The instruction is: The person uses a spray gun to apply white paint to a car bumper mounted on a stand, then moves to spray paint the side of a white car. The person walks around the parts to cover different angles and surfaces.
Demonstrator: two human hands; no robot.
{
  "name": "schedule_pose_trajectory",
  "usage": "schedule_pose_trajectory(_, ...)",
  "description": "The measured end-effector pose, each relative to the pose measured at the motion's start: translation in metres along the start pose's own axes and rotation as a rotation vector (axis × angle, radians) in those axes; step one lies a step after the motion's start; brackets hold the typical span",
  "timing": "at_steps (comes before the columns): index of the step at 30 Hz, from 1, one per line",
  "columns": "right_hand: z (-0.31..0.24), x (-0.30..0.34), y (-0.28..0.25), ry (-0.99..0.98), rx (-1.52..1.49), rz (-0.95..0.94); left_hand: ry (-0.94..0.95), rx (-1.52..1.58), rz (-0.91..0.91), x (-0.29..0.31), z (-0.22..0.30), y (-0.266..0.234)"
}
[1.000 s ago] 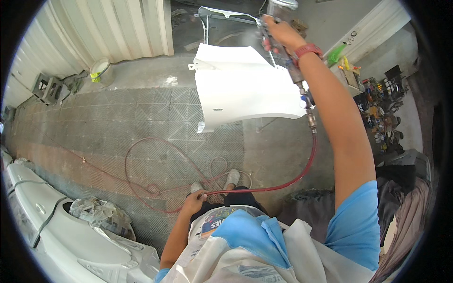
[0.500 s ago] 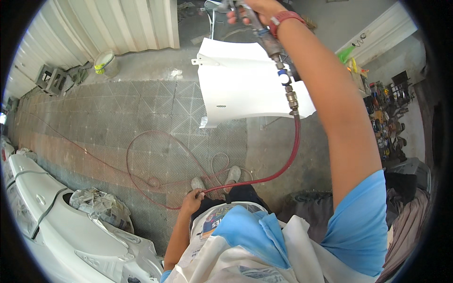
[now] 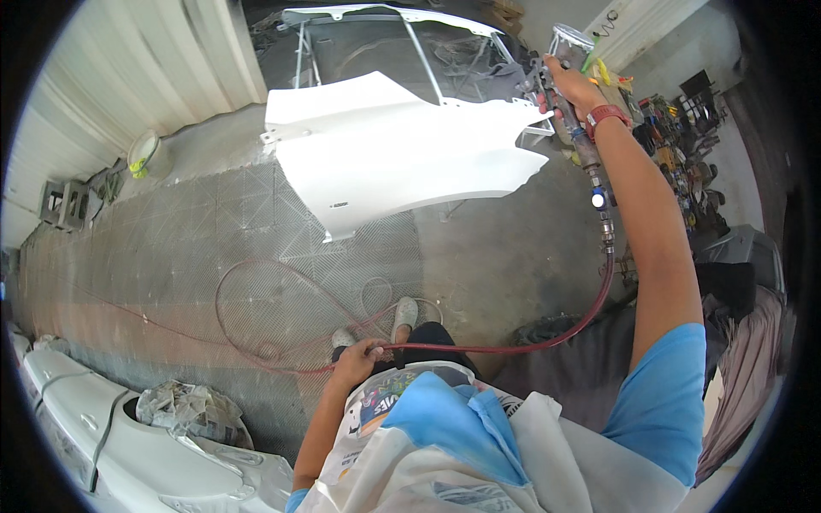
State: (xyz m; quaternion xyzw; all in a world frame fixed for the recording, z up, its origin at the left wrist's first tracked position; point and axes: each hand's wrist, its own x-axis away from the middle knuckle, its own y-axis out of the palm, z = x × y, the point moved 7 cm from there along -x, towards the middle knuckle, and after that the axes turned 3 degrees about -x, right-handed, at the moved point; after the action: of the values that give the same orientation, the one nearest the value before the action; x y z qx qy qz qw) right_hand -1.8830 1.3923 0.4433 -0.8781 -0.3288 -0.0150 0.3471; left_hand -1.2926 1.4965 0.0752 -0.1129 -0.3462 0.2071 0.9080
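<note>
My right hand [image 3: 569, 88] is wrapped round a spray gun [image 3: 581, 141] with a clear cup [image 3: 571, 36] on top, held out at the far right. From the gun's lower end a red air hose [image 3: 590, 312] curves down across my waist. In front of my waist my left hand [image 3: 357, 362] is closed on that hose. Beyond the hands a white car fender [image 3: 385, 154] lies raised above the floor. The gun is near the fender's right end, and whether any spray leaves it cannot be seen.
Behind the fender stands a metal frame [image 3: 415, 53] carrying another white part [image 3: 389, 12]. Hose loops [image 3: 224, 291] lie on the floor by my shoes. A white car [image 3: 171, 457] is at lower left, a bucket [image 3: 148, 156] by the corrugated wall, and tools [image 3: 671, 158] hang at right.
My right hand has swung right with the spray gun, toward the fender's right end. The view has shifted, so the whole fender and the frame behind it now show. My left hand still grips the hose.
</note>
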Motion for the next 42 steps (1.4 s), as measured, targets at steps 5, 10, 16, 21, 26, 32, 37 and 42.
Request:
schedule_pose_trajectory(5, 0.053, -0.048, -0.081, 0.034, -0.014, 0.183, 0.016, -0.073, -0.009, -0.013, 0.044, 0.014)
schedule_pose_trajectory(10, 0.107, -0.101, -0.15, 0.027, -0.084, 0.272, -0.032, -0.091, 0.002, -0.022, 0.054, 0.031)
schedule_pose_trajectory(16, 0.185, -0.143, -0.197, 0.009, -0.035, 0.416, -0.068, -0.091, 0.073, -0.025, 0.08, 0.037)
schedule_pose_trajectory(21, 0.231, -0.087, -0.153, -0.085, -0.134, 0.369, -0.139, -0.196, 0.108, -0.032, 0.094, 0.037)
schedule_pose_trajectory(26, 0.233, 0.011, -0.076, -0.058, -0.381, -0.004, -0.216, -0.215, 0.212, -0.038, 0.076, 0.026)
schedule_pose_trajectory(32, 0.199, 0.004, -0.071, -0.104, -0.533, 0.019, -0.108, -0.256, 0.376, -0.002, 0.096, -0.037)
schedule_pose_trajectory(37, 0.15, -0.09, -0.109, -0.188, -0.347, 0.25, 0.02, -0.317, 0.437, 0.036, 0.169, -0.088)
schedule_pose_trajectory(42, 0.081, -0.183, -0.12, -0.293, -0.035, 0.409, 0.125, -0.27, 0.305, 0.038, 0.245, -0.107)
